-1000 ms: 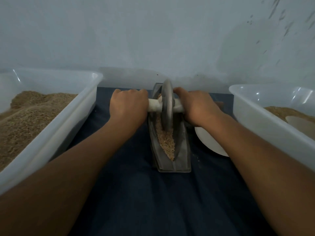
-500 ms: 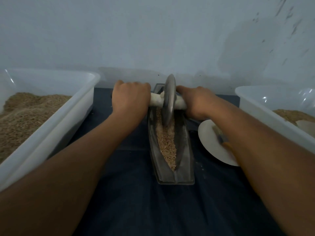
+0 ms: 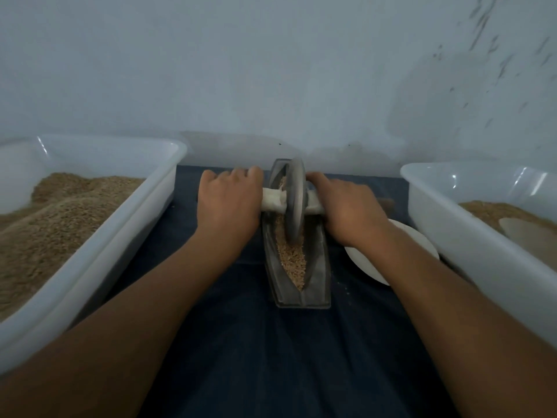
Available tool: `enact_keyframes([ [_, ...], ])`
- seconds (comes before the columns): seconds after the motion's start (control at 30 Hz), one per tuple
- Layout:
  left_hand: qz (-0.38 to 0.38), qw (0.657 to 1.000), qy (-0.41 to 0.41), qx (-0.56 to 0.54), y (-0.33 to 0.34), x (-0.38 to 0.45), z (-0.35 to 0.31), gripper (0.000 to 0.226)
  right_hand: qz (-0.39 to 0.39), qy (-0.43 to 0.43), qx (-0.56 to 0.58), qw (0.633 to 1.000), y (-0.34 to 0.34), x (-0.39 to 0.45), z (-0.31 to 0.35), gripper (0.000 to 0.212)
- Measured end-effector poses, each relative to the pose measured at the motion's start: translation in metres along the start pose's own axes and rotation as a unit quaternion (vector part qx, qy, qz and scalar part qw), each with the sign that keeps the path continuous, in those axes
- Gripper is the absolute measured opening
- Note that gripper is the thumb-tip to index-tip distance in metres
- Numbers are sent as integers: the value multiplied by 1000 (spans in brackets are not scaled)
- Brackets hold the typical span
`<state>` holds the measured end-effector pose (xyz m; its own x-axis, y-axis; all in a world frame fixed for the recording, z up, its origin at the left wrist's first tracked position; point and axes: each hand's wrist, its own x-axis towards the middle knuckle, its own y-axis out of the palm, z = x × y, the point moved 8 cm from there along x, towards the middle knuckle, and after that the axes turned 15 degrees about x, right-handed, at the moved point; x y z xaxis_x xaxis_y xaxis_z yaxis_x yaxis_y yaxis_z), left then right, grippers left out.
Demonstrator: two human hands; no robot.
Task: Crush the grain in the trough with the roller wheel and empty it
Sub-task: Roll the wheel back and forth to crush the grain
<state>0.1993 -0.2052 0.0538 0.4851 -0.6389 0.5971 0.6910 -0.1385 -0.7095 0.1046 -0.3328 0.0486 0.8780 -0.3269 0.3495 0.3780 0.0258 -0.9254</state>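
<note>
We grip the pale cylindrical axle handle (image 3: 272,203) of the grey metal roller wheel (image 3: 293,203) with both hands. Our left hand (image 3: 230,203) is curled around the handle's left end, knuckles up, and our right hand (image 3: 346,209) is curled around its right end in the same way. The wheel stands upright on its edge inside the narrow, boat-shaped grey metal trough (image 3: 316,267), toward the far half of the channel. The trough lies lengthwise on the dark blue cloth (image 3: 271,357), its pointed far end toward the pale wall (image 3: 271,70) and its squared near end toward us. Tan crushed grain (image 3: 294,257) fills the channel from below the wheel down to the near tip, and some shows beyond the wheel as well. To the left of the trough, well apart from it, sits a large white plastic tub (image 3: 99,257) heaped with brown grain (image 3: 54,218). To the right sits a second white plastic tub (image 3: 470,236), holding a shallower layer of grain and a pale scoop-like object (image 3: 524,233) whose exact form we cannot tell. A round white plate (image 3: 370,260) lies on the cloth between the trough and the right tub, partly covered by our right forearm.
</note>
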Motion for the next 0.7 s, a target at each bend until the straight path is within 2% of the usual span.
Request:
enact_keyframes([
  [0.2,40,999,14,7,-12,-15,2,31,24,4,-14,1000,-4,-17,7,63],
  [0.3,91,995,28,-2,-11,-16,3,34,69,23,-18,997,-7,-19,7,48],
  [0.4,151,988,42,-11,-7,-18,5,28,102,39,-4,994,-15,-22,9,35],
  [0.5,196,979,53,-17,-9,-20,5,25,138,52,33,989,-27,-28,13,40],
  [0.7,258,963,77,-19,-17,-22,5,28,199,41,13,979,-44,-41,22,43],
])
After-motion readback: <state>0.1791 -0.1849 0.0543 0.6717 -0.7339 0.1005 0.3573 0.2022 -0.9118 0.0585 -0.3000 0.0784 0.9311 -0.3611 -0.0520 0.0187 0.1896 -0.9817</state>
